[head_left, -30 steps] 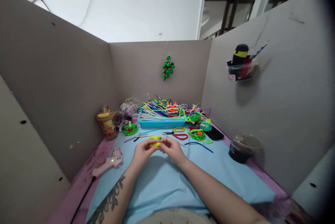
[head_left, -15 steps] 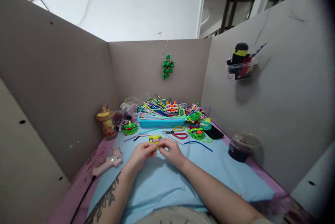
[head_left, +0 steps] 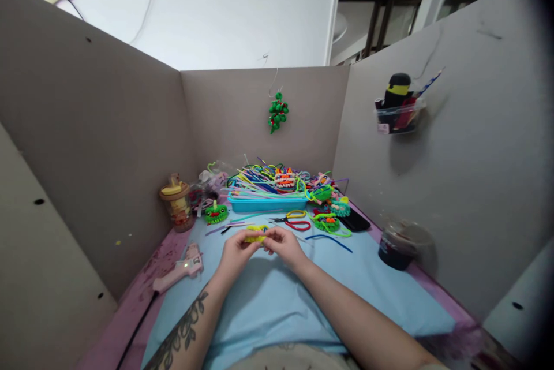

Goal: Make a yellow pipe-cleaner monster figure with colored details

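Note:
Between my two hands is a small yellow fuzzy pipe-cleaner piece, partly hidden by my fingers, with a bit of blue at its right side. My left hand grips it from the left, thumb and fingers closed. From the right, my right hand pinches its near edge, the fingertips close to those of the left. Just beyond lie pliers with red and yellow handles. A green pipe-cleaner figure with eyes sits further left, and another green piece lies to the right.
At the back a blue tray overflows with pipe cleaners. A pink glue gun lies left, near a lidded cup. To the right are a black phone, a dark tub and a loose blue pipe cleaner. Grey panels surround the table.
The yellow piece has turned in my hands, so its pink and blue middle is mostly out of sight. My left fingers now reach further along it.

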Tool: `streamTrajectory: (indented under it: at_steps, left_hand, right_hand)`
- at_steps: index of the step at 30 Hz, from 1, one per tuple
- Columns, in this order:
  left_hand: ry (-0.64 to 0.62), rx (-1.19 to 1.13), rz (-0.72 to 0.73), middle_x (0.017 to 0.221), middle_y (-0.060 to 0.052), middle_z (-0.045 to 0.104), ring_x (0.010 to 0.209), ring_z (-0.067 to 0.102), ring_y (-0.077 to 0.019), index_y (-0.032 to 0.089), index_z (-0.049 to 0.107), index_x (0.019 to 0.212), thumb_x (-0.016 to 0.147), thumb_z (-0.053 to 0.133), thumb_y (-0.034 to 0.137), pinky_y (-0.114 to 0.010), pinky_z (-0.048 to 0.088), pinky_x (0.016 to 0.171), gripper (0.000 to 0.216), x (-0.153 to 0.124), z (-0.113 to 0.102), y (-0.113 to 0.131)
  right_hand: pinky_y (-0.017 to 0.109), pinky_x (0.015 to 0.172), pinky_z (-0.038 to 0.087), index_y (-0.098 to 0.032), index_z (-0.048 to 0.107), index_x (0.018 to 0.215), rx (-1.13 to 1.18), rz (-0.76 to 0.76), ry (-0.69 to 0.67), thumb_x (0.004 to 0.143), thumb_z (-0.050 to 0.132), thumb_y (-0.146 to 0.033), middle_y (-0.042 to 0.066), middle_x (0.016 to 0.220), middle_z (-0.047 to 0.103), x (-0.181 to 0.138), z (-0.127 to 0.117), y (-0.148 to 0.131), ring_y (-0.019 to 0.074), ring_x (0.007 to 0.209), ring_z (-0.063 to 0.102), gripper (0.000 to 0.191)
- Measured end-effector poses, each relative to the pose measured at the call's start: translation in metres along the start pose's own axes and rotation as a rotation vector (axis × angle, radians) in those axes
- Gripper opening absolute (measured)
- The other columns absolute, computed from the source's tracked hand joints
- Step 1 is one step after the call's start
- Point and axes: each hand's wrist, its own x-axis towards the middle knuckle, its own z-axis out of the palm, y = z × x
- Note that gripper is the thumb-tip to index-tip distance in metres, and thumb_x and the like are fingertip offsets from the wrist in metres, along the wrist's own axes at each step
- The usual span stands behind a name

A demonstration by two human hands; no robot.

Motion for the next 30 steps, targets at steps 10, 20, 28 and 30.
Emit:
streamTrajectory:
  at_steps: [10, 20, 28, 30]
  left_hand:
    - [-0.023, 0.089, -0.13, 0.062, -0.003, 0.065, 0.058, 0.059, -0.0155, 0.015, 0.067, 0.073, 0.068, 0.065, 0.04, -0.024, 0.045, 0.056, 0.026, -0.002, 0.0, 0.003]
    - [-0.117, -0.256, -0.342, 0.058, 0.0, 0.059, 0.052, 0.052, -0.0102, 0.012, 0.061, 0.067, 0.06, 0.071, 0.045, -0.022, 0.041, 0.053, 0.034, -0.002, -0.002, 0.005]
    - [0.002, -0.061, -0.099, 0.079, -0.008, 0.07, 0.075, 0.064, -0.021, 0.017, 0.068, 0.074, 0.062, 0.072, 0.038, -0.031, 0.051, 0.068, 0.025, 0.0, -0.001, 0.009]
    - [0.016, -0.012, -0.051, 0.079, -0.008, 0.07, 0.077, 0.065, -0.0216, 0.017, 0.069, 0.074, 0.063, 0.071, 0.037, -0.031, 0.052, 0.069, 0.023, 0.0, 0.0, 0.004]
  right_hand:
    - [0.026, 0.06, 0.047, -0.019, 0.066, 0.074, -0.264, -0.247, 0.062, 0.073, 0.061, -0.026, 0.003, 0.072, 0.067, -0.006, 0.005, -0.009, 0.0146, 0.064, 0.059, 0.009]
    - [0.027, 0.062, 0.048, -0.021, 0.069, 0.084, -0.464, -0.396, 0.014, 0.077, 0.058, -0.025, 0.005, 0.076, 0.068, -0.008, 0.0, -0.009, 0.0154, 0.065, 0.059, 0.013]
    - [0.022, 0.043, 0.04, -0.017, 0.068, 0.078, -0.226, -0.085, 0.019, 0.073, 0.061, -0.036, 0.001, 0.059, 0.062, -0.001, -0.003, -0.005, 0.0116, 0.048, 0.053, 0.021]
    - [0.02, 0.038, 0.036, -0.016, 0.067, 0.074, -0.214, -0.036, -0.004, 0.072, 0.062, -0.039, -0.002, 0.052, 0.058, -0.002, -0.003, -0.005, 0.009, 0.041, 0.047, 0.023]
